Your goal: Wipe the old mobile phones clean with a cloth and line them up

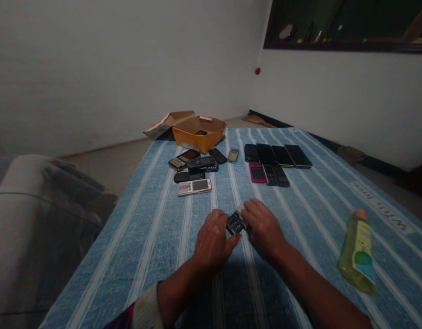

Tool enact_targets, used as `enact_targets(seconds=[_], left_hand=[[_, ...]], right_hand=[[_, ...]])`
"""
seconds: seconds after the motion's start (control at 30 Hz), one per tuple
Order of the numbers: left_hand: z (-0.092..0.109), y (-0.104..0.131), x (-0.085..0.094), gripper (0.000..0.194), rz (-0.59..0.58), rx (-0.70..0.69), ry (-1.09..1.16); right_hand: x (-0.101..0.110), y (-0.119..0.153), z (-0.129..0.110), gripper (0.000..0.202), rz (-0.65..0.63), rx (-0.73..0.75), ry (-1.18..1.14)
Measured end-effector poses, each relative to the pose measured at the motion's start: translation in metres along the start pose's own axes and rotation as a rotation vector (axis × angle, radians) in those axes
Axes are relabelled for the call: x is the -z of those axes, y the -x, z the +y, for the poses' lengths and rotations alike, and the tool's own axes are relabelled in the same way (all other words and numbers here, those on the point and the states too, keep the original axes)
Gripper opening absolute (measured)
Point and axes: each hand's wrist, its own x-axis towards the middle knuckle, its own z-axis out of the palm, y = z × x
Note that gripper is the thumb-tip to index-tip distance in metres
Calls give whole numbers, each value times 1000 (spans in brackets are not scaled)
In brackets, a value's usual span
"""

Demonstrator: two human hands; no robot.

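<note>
1. Both forearms reach in from the bottom edge; the left hand [213,237] and right hand [264,224] pinch a small keypad phone [235,222] between curled fingers, low over the striped blue cloth [156,228].
2. Beyond lie more phones [193,186] and an orange box [199,132]; a yellow-green bottle [358,251] lies right.

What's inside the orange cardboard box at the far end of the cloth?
Inside the open orange cardboard box, one small dark flat object shows near the back wall, likely a phone. The front wall hides the rest of the floor, so anything lying lower cannot be seen.
</note>
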Motion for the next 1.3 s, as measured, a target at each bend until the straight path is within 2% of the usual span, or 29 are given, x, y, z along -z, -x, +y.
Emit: enact_targets(seconds=[0.1,0.17,0.4,0.57,0.63,0.83,1.03,1.2,1.3], left_hand=[[-5,1,-2,17,43,-47,38],[-7,1,-2,17,66,-44,49],[-4,1,-1,18,37,4,17],[-6,1,-2,16,75,-26,32],[-6,1,-3,15,82,-31,30],[-5,0,-2,18,63,1,7],[-8,0,-2,14,91,-42,20],[-4,1,1,17,86,-16,1],[-2,0,3,17,96,-20,0]], right_hand=[[-6,2,-20,25,53,137,27],[-8,2,-25,24,55,174,36],[1,3,1,27,-2,-35,51],[-5,9,-17,23,33,140,-26],[-6,8,-20,24,57,160,-11],[-4,7,-13,25,14,34,38],[-12,8,-21,24,33,87,58],[-1,-9,11,20,-57,-122,91],[4,-11,20,22,-60,-164,85]])
